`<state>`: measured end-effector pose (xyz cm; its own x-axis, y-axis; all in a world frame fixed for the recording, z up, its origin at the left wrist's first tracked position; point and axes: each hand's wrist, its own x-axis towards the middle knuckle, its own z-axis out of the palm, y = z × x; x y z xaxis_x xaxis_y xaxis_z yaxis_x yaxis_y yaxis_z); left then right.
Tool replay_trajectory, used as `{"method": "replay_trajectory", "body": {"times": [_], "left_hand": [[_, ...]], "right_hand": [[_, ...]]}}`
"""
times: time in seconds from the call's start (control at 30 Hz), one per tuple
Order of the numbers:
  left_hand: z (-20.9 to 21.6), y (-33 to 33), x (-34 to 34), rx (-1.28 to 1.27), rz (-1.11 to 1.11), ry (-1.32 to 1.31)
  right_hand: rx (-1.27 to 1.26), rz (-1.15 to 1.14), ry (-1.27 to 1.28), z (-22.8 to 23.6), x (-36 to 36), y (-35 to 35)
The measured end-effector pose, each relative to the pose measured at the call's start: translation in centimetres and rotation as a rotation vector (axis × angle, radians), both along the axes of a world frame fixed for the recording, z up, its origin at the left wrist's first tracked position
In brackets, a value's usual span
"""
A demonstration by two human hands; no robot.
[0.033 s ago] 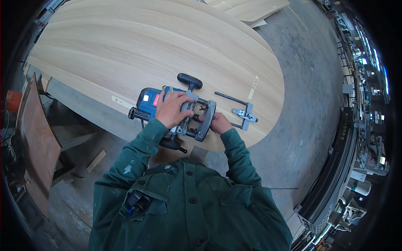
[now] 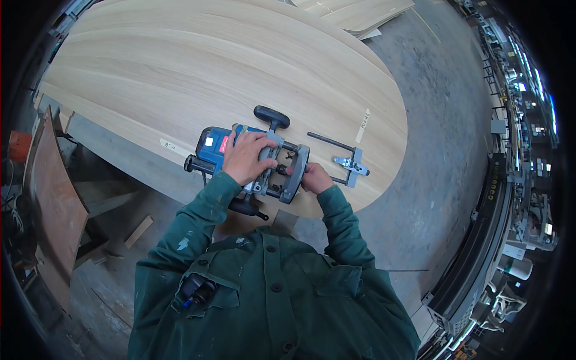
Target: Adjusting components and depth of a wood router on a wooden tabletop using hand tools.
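A blue plunge router point(image 2: 209, 144) with black side handles lies on its side on a wood-grain panel point(image 2: 198, 78). My left hand point(image 2: 245, 157) wraps over the router's body, the thumb reaching toward the collet area. On the base plate's far face, my right hand point(image 2: 317, 178) is closed, its fingertips at the opening of the grey base plate point(image 2: 297, 174). Whatever those fingers pinch is hidden by the plate and the hand. Just right of this hand, a metal edge guide point(image 2: 354, 165) with two rods rests on the panel.
Pale tape strips point(image 2: 363, 126) are stuck to the panel, whose rounded end lies to the right. More panels point(image 2: 360, 15) are stacked at the top. On the left, a brown board point(image 2: 54, 210) leans by an orange box point(image 2: 19, 145). A long dark machine rail point(image 2: 474, 234) runs along the right.
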<state>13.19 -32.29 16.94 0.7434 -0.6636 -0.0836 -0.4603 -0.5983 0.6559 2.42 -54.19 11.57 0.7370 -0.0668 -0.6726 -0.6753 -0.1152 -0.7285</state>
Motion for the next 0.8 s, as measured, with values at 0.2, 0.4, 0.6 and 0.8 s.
{"method": "replay_trajectory", "body": {"times": [0.2,0.4,0.6,0.8], "left_hand": [[0.0,0.1,-0.3,0.003,0.01,-0.003],[-0.3,0.4,0.2,-0.001,0.012,-0.01],[-0.2,-1.2,0.3,-0.048,-0.047,-0.083],[-0.6,0.9,0.4,0.051,-0.069,-0.068]], "right_hand": [[-0.134,0.065,-0.188,0.8,-2.6,0.1],[-0.329,0.103,-0.449,-1.7,-2.8,0.7],[-0.387,0.119,-0.488,0.1,-2.6,-0.7],[-0.443,0.291,-0.408,-2.7,-1.6,1.1]]}}
